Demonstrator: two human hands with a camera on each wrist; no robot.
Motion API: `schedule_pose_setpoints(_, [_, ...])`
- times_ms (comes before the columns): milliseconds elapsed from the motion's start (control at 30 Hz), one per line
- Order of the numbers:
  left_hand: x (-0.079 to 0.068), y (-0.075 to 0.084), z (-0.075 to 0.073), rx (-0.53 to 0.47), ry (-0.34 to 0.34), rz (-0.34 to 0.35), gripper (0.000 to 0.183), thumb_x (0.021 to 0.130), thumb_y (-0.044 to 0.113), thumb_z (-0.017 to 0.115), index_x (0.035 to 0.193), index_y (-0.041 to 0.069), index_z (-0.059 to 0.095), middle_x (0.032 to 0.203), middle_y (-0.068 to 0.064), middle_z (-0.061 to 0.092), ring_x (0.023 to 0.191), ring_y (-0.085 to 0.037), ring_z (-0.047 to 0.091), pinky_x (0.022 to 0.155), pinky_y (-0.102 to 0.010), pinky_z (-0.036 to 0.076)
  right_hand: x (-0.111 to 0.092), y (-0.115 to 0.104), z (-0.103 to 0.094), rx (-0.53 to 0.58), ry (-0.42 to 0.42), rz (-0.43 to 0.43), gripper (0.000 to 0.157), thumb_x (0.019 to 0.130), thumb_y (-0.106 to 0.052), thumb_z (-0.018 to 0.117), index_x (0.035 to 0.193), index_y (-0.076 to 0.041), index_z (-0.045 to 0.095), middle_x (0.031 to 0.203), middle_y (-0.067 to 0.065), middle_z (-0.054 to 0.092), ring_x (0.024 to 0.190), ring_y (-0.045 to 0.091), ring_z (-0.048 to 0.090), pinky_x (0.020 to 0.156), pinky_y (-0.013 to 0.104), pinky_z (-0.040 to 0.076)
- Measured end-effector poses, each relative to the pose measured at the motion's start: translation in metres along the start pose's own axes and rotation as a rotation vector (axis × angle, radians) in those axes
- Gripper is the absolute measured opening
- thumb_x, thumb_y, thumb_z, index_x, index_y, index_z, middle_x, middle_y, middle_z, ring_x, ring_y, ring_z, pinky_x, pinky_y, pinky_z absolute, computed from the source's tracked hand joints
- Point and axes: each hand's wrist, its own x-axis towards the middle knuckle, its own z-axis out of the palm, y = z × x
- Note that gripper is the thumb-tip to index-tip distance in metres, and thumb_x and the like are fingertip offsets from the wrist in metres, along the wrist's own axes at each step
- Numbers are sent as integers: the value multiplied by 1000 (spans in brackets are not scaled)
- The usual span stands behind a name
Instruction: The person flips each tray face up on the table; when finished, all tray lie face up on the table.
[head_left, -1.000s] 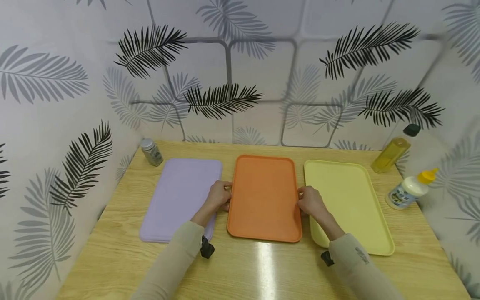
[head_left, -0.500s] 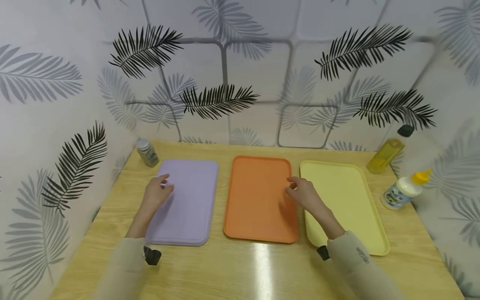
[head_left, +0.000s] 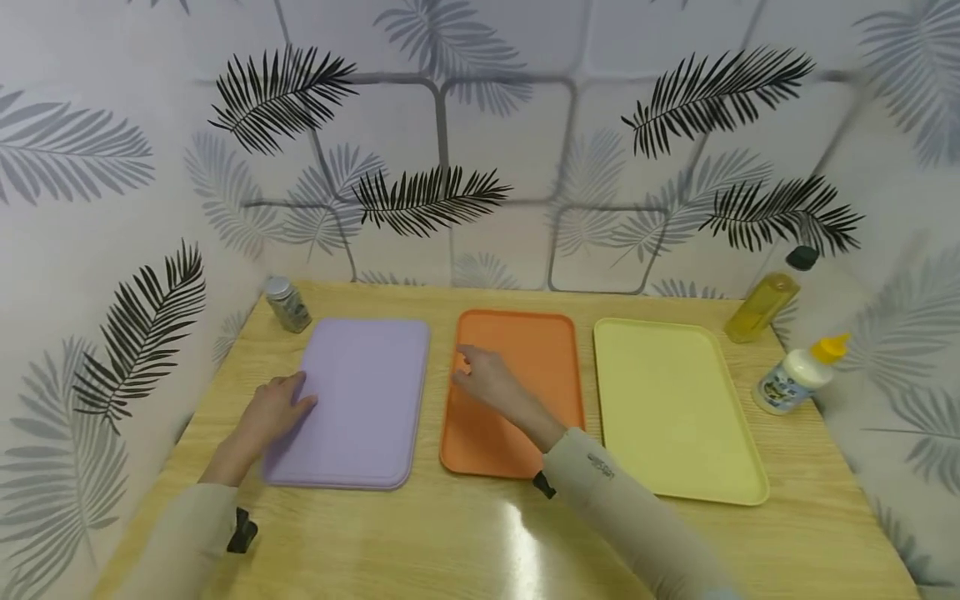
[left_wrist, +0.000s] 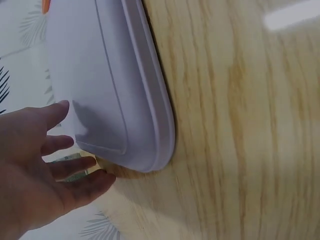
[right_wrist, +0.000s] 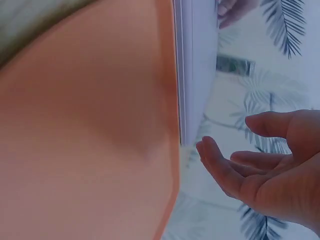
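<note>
A purple tray [head_left: 360, 400] with a layered edge lies on the table's left side. My left hand [head_left: 272, 408] is at its left edge, thumb over the surface and fingers spread; the left wrist view has this hand [left_wrist: 40, 170] beside the tray's corner [left_wrist: 85, 60], grasping nothing. Over the left part of an orange tray [head_left: 480, 442] hovers my right hand [head_left: 487, 379]. In the right wrist view that hand [right_wrist: 280, 170] has its thumb and fingers apart, with nothing between them. A yellow tray [head_left: 675, 400] lies to the right.
A small grey-lidded jar [head_left: 288, 304] stands behind the purple tray's left corner. At the right are a bottle of yellow liquid [head_left: 763, 307] and a white bottle with a yellow nozzle [head_left: 791, 381]. Leaf-patterned walls [head_left: 510, 142] enclose the wooden table [head_left: 420, 542].
Both hands have left the orange tray's sides. My left hand has moved left to the purple tray's outer edge; my right hand has moved left across the orange tray. The trays have stayed put.
</note>
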Motion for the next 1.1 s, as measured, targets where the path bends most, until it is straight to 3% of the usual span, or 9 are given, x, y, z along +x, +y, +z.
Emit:
schedule_pose_setpoints(100, [2,-1,1,-2,-22,19,55,96,21,57,134,-16,42,126,-40,47,113,-59,45,97,-64,37,11,-12,18,-57,-12,-11,50,96,-12,55,141,5,42,111,21,65,60,15,54,66,30,51])
schedule_pose_setpoints(167, [3,-2,0,0,-29,29,55,95,20,57,133,-17,42,126,-40,48,113,-58,46,97,-63,37,17,-19,31,-98,-16,-17,47,97,-12,53,140,5,43,91,18,65,50,12,38,55,28,44])
schedule_pose_setpoints(267, [4,0,-3,11,-42,43,56,93,18,60,130,-20,43,123,-41,49,111,-58,48,96,-62,39,24,-24,48,-193,19,-33,42,96,-10,54,134,7,48,78,8,61,52,10,42,52,23,40])
schedule_pose_setpoints(367, [7,1,-5,18,-70,31,58,91,18,62,128,-23,43,121,-43,49,112,-57,48,96,-61,40,28,-25,60,-271,58,-42,28,94,-7,57,118,7,57,66,4,55,55,13,49,47,23,42])
schedule_pose_setpoints(500, [10,1,-8,-2,-121,-2,61,91,18,64,127,-25,41,123,-44,47,115,-57,46,98,-59,40,29,-30,68,-352,77,-17,14,91,-9,59,98,3,61,71,9,61,64,20,60,53,29,49])
schedule_pose_setpoints(600, [11,2,-10,-34,-135,-16,61,90,16,65,128,-25,40,126,-44,45,118,-56,45,100,-58,39,29,-35,74,-425,51,23,16,91,-15,59,94,0,62,81,13,66,78,26,63,72,34,51])
schedule_pose_setpoints(667, [11,3,-12,-55,-136,-19,61,89,15,66,128,-25,40,127,-43,44,119,-55,44,101,-58,38,30,-37,78,-438,51,51,17,91,-17,59,92,0,63,85,14,67,84,28,62,76,36,51])
schedule_pose_setpoints(900, [11,2,-15,-66,-106,-1,61,86,16,70,124,-24,46,124,-41,48,117,-55,47,99,-58,39,28,-32,102,-476,150,46,25,91,-24,59,97,1,63,94,14,65,93,29,58,76,36,52])
schedule_pose_setpoints(1100, [11,1,-14,-88,-114,-53,69,85,27,73,129,-20,46,128,-39,48,119,-53,46,100,-58,39,25,-33,103,-257,220,83,45,90,-33,60,109,8,64,107,19,67,101,36,57,86,44,48])
